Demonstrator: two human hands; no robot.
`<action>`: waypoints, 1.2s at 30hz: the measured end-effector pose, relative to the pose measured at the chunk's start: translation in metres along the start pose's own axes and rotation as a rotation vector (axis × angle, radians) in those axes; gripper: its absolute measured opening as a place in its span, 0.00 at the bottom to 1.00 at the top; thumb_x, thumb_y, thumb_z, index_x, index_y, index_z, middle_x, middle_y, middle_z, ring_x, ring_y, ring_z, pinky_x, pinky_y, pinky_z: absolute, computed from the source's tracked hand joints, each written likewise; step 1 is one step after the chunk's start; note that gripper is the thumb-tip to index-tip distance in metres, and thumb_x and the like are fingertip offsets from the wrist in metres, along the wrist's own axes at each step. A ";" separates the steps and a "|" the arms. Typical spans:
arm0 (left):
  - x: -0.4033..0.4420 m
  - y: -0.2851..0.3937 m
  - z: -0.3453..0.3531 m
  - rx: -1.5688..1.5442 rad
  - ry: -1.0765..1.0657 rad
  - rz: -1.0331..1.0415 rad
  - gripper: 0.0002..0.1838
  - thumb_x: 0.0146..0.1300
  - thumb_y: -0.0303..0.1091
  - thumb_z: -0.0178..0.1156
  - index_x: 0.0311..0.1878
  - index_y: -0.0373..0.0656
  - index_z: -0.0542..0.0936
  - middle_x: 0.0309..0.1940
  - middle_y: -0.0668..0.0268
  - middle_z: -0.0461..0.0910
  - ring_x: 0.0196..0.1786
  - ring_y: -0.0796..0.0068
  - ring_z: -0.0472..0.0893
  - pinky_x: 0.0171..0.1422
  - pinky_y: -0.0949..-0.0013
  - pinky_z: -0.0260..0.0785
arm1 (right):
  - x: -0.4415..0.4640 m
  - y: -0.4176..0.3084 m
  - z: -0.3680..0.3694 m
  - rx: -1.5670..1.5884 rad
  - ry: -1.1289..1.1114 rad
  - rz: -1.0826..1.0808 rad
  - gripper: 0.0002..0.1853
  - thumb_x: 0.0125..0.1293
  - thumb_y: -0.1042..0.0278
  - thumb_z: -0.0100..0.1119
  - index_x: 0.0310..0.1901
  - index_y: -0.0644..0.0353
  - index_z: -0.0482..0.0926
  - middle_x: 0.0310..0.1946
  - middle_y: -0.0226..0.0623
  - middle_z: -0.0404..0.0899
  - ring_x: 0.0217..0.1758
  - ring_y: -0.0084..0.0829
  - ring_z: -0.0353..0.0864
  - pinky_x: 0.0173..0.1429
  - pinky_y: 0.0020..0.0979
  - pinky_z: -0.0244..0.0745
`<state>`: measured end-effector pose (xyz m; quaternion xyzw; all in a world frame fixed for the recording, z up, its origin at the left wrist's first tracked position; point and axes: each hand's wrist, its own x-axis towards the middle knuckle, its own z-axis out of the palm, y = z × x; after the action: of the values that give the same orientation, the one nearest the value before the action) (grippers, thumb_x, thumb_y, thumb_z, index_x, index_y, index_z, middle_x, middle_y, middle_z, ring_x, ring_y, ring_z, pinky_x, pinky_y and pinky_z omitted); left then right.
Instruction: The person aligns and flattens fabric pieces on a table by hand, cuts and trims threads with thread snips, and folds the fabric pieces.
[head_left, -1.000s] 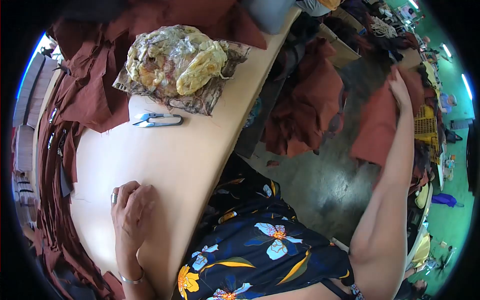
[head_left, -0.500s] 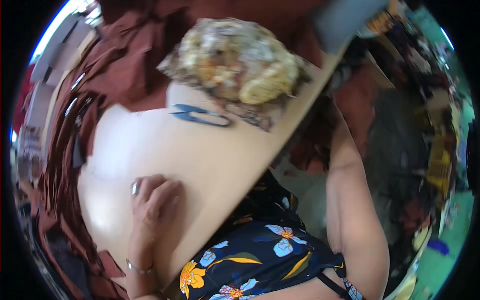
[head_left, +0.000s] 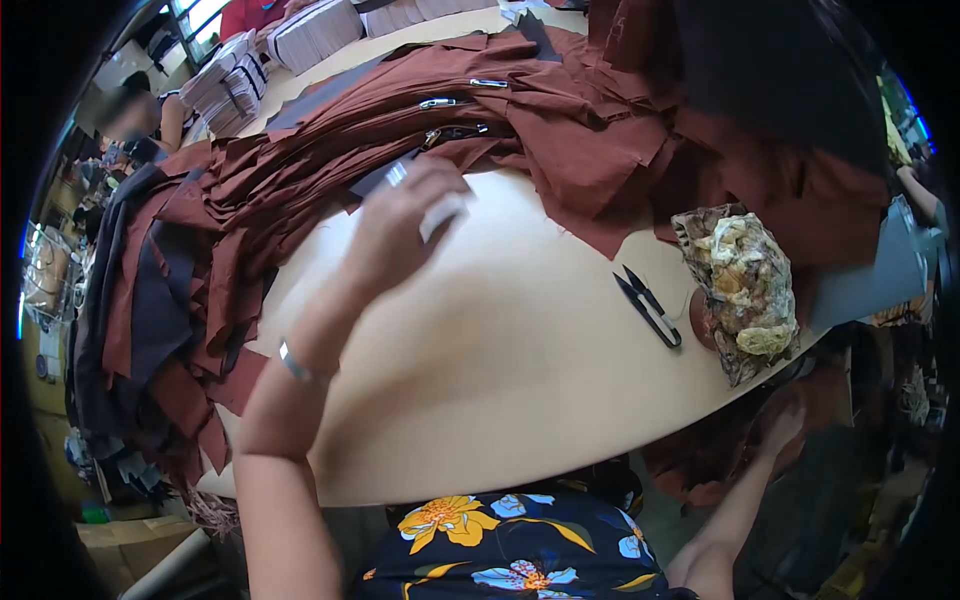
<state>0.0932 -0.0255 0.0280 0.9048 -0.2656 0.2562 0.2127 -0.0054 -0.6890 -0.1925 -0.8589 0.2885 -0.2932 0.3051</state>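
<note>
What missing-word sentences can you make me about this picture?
The hand nearest the shiny silver metal bracelet is the person's ____ one.
The black metal thread snips have ____ blades.
In the picture, the lumpy yellowish bundle sits to the ____ of the snips.

Missing words: left; two; right.

Dark floral garment [head_left: 550, 562] (silvery bangle [head_left: 290, 361]).

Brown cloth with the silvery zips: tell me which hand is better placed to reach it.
Left, most likely: the left hand is over the table, close to the brown cloth, while the right hand is down beyond the table's near edge, much farther away.
</note>
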 end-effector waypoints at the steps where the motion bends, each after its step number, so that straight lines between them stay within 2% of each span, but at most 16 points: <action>1: 0.011 -0.025 -0.003 0.056 0.065 0.029 0.09 0.52 0.24 0.62 0.37 0.41 0.79 0.40 0.60 0.78 0.45 0.58 0.78 0.48 0.63 0.71 | -0.012 -0.027 -0.009 0.070 0.074 -0.054 0.15 0.70 0.70 0.48 0.55 0.67 0.71 0.51 0.40 0.77 0.54 0.32 0.74 0.57 0.33 0.69; 2: 0.021 -0.050 -0.005 0.161 0.113 0.058 0.07 0.53 0.24 0.62 0.37 0.40 0.79 0.41 0.61 0.79 0.46 0.59 0.78 0.49 0.63 0.71 | -0.028 -0.067 -0.019 0.114 0.131 -0.105 0.15 0.70 0.70 0.46 0.56 0.67 0.71 0.53 0.40 0.76 0.56 0.31 0.72 0.59 0.33 0.67; 4: 0.035 -0.085 -0.007 0.229 0.083 -0.176 0.12 0.61 0.31 0.57 0.47 0.39 0.78 0.47 0.59 0.79 0.53 0.59 0.77 0.56 0.62 0.69 | -0.068 -0.150 -0.034 0.199 0.241 -0.211 0.15 0.71 0.71 0.44 0.56 0.67 0.72 0.57 0.41 0.73 0.59 0.30 0.69 0.61 0.32 0.64; 7: 0.049 -0.128 0.005 0.357 0.066 -0.273 0.14 0.63 0.36 0.54 0.50 0.42 0.78 0.50 0.60 0.78 0.53 0.58 0.76 0.56 0.62 0.69 | -0.123 -0.221 -0.036 0.254 0.192 -0.549 0.16 0.71 0.74 0.44 0.57 0.69 0.69 0.58 0.42 0.71 0.58 0.32 0.70 0.61 0.33 0.64; 9: 0.056 -0.139 0.014 0.442 0.056 -0.316 0.13 0.64 0.37 0.53 0.49 0.43 0.78 0.49 0.61 0.78 0.53 0.58 0.77 0.54 0.61 0.70 | -0.154 -0.248 -0.024 0.371 0.008 -0.681 0.14 0.67 0.78 0.45 0.54 0.67 0.71 0.57 0.45 0.72 0.59 0.39 0.69 0.63 0.37 0.64; 11: 0.066 -0.139 0.016 0.573 -0.038 -0.319 0.12 0.65 0.37 0.52 0.47 0.43 0.77 0.47 0.60 0.79 0.50 0.57 0.77 0.52 0.59 0.70 | -0.176 -0.282 -0.023 0.251 -0.242 -0.845 0.12 0.63 0.77 0.50 0.49 0.62 0.75 0.55 0.48 0.72 0.57 0.42 0.71 0.60 0.41 0.66; 13: 0.075 -0.144 0.019 0.663 -0.080 -0.278 0.10 0.65 0.37 0.52 0.45 0.43 0.77 0.44 0.58 0.79 0.47 0.55 0.78 0.50 0.57 0.71 | -0.185 -0.301 -0.009 0.242 -0.362 -1.093 0.12 0.57 0.80 0.54 0.44 0.61 0.77 0.50 0.48 0.76 0.43 0.40 0.77 0.47 0.37 0.73; 15: 0.083 -0.151 0.017 0.714 -0.071 -0.200 0.08 0.65 0.36 0.51 0.41 0.44 0.76 0.40 0.56 0.79 0.44 0.54 0.79 0.49 0.55 0.71 | -0.192 -0.319 0.002 0.299 -0.495 -1.102 0.17 0.50 0.81 0.57 0.45 0.60 0.78 0.50 0.45 0.76 0.44 0.41 0.76 0.48 0.39 0.72; 18: 0.083 -0.148 -0.006 0.451 0.170 -0.291 0.08 0.66 0.34 0.49 0.43 0.43 0.75 0.38 0.53 0.79 0.44 0.52 0.79 0.48 0.54 0.70 | -0.192 -0.327 0.009 0.323 -0.573 -1.091 0.20 0.46 0.82 0.58 0.45 0.61 0.78 0.50 0.44 0.76 0.45 0.42 0.76 0.48 0.39 0.72; 20: 0.067 -0.124 -0.025 0.373 0.253 -0.143 0.08 0.66 0.32 0.48 0.42 0.41 0.73 0.36 0.50 0.78 0.43 0.48 0.77 0.47 0.54 0.68 | -0.194 -0.328 0.010 0.334 -0.592 -1.064 0.21 0.45 0.83 0.58 0.45 0.61 0.78 0.49 0.44 0.76 0.44 0.42 0.76 0.48 0.39 0.72; 25: -0.019 -0.072 -0.049 0.321 -0.164 0.063 0.08 0.58 0.24 0.49 0.42 0.39 0.70 0.33 0.54 0.73 0.42 0.50 0.75 0.45 0.56 0.68 | -0.192 -0.344 0.013 0.381 -0.612 -1.052 0.19 0.49 0.85 0.58 0.45 0.63 0.77 0.48 0.46 0.76 0.42 0.45 0.77 0.47 0.39 0.72; 28: -0.068 -0.065 -0.061 0.431 -0.403 -0.179 0.08 0.56 0.24 0.49 0.40 0.39 0.72 0.35 0.56 0.74 0.43 0.52 0.75 0.47 0.58 0.68 | -0.188 -0.359 0.016 0.377 -0.691 -1.072 0.23 0.52 0.82 0.58 0.53 0.63 0.72 0.53 0.49 0.73 0.51 0.49 0.75 0.54 0.41 0.70; 31: -0.098 -0.066 -0.073 0.363 -0.455 -0.324 0.08 0.58 0.25 0.50 0.40 0.39 0.76 0.41 0.57 0.76 0.47 0.54 0.76 0.51 0.60 0.69 | -0.187 -0.375 0.031 0.368 -0.752 -1.081 0.31 0.53 0.81 0.58 0.62 0.61 0.65 0.58 0.49 0.69 0.60 0.49 0.70 0.61 0.41 0.67; 32: -0.100 -0.060 -0.070 0.308 -0.362 -0.296 0.09 0.59 0.29 0.51 0.41 0.40 0.77 0.44 0.57 0.76 0.49 0.55 0.76 0.52 0.61 0.69 | -0.187 -0.379 0.036 0.337 -0.768 -1.090 0.35 0.54 0.80 0.58 0.65 0.60 0.61 0.60 0.50 0.68 0.63 0.49 0.67 0.63 0.41 0.65; 34: -0.081 -0.023 -0.059 0.198 -0.166 -0.244 0.11 0.62 0.35 0.54 0.43 0.40 0.79 0.48 0.58 0.76 0.52 0.57 0.76 0.54 0.61 0.69 | -0.182 -0.391 0.043 0.293 -0.737 -1.140 0.37 0.55 0.73 0.61 0.67 0.60 0.58 0.60 0.51 0.67 0.60 0.50 0.69 0.61 0.42 0.66; 36: -0.061 0.017 -0.046 0.164 -0.198 -0.305 0.21 0.61 0.45 0.57 0.52 0.41 0.76 0.58 0.56 0.72 0.57 0.56 0.74 0.60 0.60 0.66 | -0.179 -0.402 0.046 0.233 -0.748 -1.164 0.37 0.57 0.69 0.62 0.67 0.60 0.57 0.58 0.51 0.69 0.58 0.50 0.71 0.59 0.43 0.67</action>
<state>0.0225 0.0088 0.0328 0.9695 -0.1232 0.1516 0.1477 0.0349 -0.2921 -0.0016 -0.8786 -0.3760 -0.1229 0.2674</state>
